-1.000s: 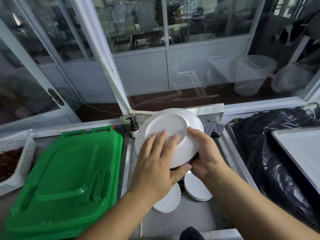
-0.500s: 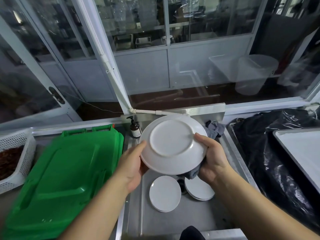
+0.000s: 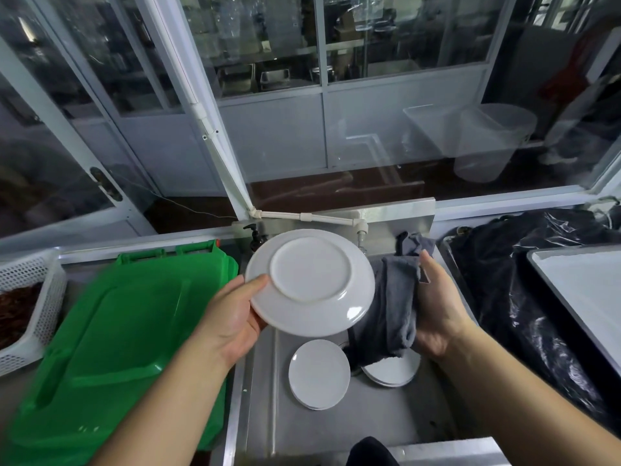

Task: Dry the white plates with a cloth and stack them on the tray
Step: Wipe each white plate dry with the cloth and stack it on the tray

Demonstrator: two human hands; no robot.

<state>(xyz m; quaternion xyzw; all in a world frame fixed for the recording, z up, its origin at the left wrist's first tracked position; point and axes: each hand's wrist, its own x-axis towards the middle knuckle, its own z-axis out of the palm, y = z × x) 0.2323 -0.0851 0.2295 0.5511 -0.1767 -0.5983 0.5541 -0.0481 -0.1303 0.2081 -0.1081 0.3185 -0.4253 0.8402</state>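
Observation:
My left hand [image 3: 232, 317] grips a white plate [image 3: 311, 280] by its left rim, thumb on the underside, which faces me above the sink. My right hand [image 3: 437, 304] holds a folded grey cloth [image 3: 393, 304] just right of the plate, the cloth touching or passing behind the plate's right edge. Two stacks of white plates lie in the steel sink [image 3: 386, 422] below: one at the centre [image 3: 319, 373], one partly hidden under the cloth [image 3: 391, 373]. The white tray [image 3: 584, 290] sits at the far right.
A green plastic lid [image 3: 114, 331] covers the counter left of the sink. A white basket [image 3: 37, 297] stands at the far left. A black plastic bag [image 3: 510, 287] lies between sink and tray. A pump bottle [image 3: 255, 237] and tap [image 3: 359, 227] stand behind the sink.
My left hand left the plate's face and took its left rim. My right hand let go of the right rim and drew the grey cloth out to the right.

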